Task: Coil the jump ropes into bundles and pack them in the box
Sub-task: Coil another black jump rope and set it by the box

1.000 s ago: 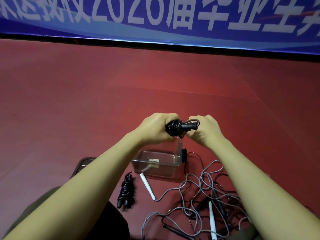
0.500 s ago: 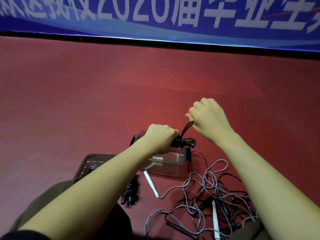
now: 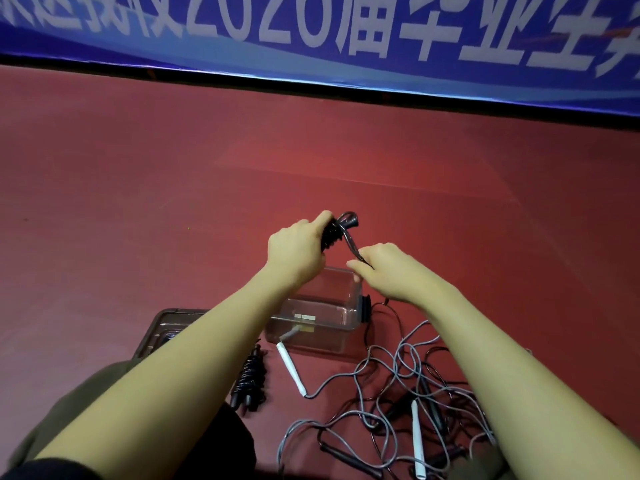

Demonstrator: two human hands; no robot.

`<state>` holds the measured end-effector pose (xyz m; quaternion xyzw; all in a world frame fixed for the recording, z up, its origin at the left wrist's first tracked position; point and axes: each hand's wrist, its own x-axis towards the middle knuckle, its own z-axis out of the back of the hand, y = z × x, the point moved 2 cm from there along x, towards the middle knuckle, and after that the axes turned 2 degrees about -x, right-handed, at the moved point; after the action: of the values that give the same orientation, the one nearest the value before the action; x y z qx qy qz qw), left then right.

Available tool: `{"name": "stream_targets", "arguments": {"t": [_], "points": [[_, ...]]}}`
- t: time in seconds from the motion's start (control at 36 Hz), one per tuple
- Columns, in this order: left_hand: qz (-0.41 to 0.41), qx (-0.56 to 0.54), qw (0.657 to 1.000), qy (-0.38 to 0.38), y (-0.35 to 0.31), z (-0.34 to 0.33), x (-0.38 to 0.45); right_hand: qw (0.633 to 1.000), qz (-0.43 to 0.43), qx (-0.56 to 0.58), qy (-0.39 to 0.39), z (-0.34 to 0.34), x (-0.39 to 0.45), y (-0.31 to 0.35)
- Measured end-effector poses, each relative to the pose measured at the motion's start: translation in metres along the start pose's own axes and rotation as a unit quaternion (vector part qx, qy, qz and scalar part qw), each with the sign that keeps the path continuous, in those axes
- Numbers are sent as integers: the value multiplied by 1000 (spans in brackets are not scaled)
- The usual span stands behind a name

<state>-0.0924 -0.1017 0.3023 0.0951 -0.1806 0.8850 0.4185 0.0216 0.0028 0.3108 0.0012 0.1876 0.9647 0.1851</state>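
My left hand [image 3: 294, 254] grips a coiled black jump rope bundle [image 3: 337, 230] held up above the clear plastic box [image 3: 322, 323]. My right hand [image 3: 388, 268] pinches the rope's loose black end, which runs taut from the bundle down to its fingers. A finished black bundle [image 3: 249, 379] lies on the floor left of the box. A white handle [image 3: 291, 368] lies by the box's front, joined to a tangle of grey and black ropes [image 3: 391, 386] at lower right.
The box's lid [image 3: 166, 327] lies on the red floor to the left, partly behind my left forearm. A second white handle [image 3: 415, 438] lies in the tangle. A blue banner [image 3: 311, 36] runs along the far edge.
My left hand rose with the bundle, away from the box. My right hand came down from above and now pulls the rope end toward me, to the right of the bundle.
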Motion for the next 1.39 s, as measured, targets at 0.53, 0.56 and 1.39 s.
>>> {"name": "stream_targets", "arguments": {"t": [0.53, 0.56, 1.39], "points": [[-108, -303, 939, 119, -17, 14, -7, 987, 59, -3, -147, 5, 13, -40], [-116, -288, 942, 129, -17, 14, -7, 988, 52, -4, -143, 8, 11, -40], [-244, 185, 930, 205, -27, 3, -26, 909, 141, -391, -26, -14, 14, -18]]}}
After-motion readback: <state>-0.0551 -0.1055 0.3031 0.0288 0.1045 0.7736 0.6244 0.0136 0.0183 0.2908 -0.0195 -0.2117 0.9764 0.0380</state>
